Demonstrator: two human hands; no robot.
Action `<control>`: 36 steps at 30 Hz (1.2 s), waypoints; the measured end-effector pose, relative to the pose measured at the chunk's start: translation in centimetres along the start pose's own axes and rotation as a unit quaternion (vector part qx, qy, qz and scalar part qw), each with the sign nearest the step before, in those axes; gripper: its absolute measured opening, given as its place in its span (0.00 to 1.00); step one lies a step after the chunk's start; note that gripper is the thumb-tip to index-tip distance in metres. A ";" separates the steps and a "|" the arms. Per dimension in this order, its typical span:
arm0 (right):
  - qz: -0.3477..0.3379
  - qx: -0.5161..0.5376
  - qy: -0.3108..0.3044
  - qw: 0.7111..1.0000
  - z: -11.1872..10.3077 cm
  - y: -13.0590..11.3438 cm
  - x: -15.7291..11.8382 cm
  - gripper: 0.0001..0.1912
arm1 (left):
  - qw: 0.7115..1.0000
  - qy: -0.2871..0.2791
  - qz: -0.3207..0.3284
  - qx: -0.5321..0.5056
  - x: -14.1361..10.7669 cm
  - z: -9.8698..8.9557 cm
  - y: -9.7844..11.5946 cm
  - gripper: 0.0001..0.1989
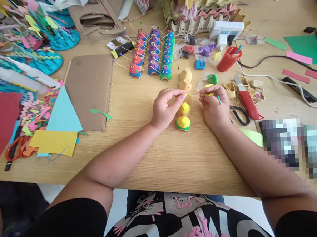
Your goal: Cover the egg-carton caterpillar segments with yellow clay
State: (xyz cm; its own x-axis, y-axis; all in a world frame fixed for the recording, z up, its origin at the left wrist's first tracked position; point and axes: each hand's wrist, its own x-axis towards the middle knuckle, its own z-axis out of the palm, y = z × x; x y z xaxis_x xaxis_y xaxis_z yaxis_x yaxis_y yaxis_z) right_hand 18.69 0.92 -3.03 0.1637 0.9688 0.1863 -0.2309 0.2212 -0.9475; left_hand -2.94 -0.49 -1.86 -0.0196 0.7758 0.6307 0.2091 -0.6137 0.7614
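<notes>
A strip of egg-carton cups (185,75) stands lengthwise on the table in front of me. Its nearest cup carries a yellow clay cap (183,122) and a green lower band; another yellow cap (184,108) tops the cup behind. My left hand (165,109) is beside the strip, thumb and forefinger pinched on a small bit of yellow clay (188,94) over a further cup. To the right of the strip, my right hand (216,104) is closed with a thin blue stick (219,99) in its fingers. Yellow clay (209,87) shows at its fingertips, next to a green clay lump (212,79).
Behind stand painted egg-carton caterpillars (152,54) with thin sticks poking out. To the right are a red cup (228,59), a red-handled knife (246,100), black scissors (241,115) and cables. Cardboard (88,92) and paper scraps lie left; egg trays (202,8) are stacked behind.
</notes>
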 end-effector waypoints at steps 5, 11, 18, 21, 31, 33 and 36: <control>-0.007 -0.047 0.014 0.999 0.2 0.0 -0.1 0.12 | 1.000 -0.004 -0.003 -0.002 0.0 -0.1 0.1 0.19; -0.058 -0.122 -0.016 0.991 0.4 -0.3 -0.4 0.17 | 0.999 -0.038 -0.022 0.004 0.0 -0.2 -0.3 0.22; -0.067 -0.177 -0.025 0.982 0.9 -1.3 -0.7 0.29 | 0.995 -0.095 0.009 0.032 -0.1 -0.5 -0.8 0.17; -0.077 -0.204 -0.058 0.974 1.5 -2.7 -1.2 0.36 | 0.993 -0.098 0.052 0.045 -0.2 -0.6 -0.6 0.15; -0.102 -0.239 -0.151 0.954 2.6 -4.4 -2.1 0.40 | 0.988 -0.118 0.066 0.072 -0.2 -0.4 -0.8 0.15; -0.103 -0.233 -0.145 0.956 2.6 -4.4 -2.2 0.40 | 0.988 -0.119 0.057 0.075 -0.2 -0.5 -0.9 0.18; -0.108 -0.222 -0.121 0.961 2.4 -4.2 -2.3 0.40 | 0.991 -0.113 0.039 0.067 -0.4 -0.5 -0.8 0.24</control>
State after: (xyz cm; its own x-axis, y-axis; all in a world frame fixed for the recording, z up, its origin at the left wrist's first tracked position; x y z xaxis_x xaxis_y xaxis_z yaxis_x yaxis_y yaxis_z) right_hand 16.94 -1.94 1.13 -0.0788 0.9152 0.3953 0.2247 0.4026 -0.8874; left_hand -3.59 -0.38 -2.64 0.2174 0.7497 0.6251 0.3297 -0.6592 0.6758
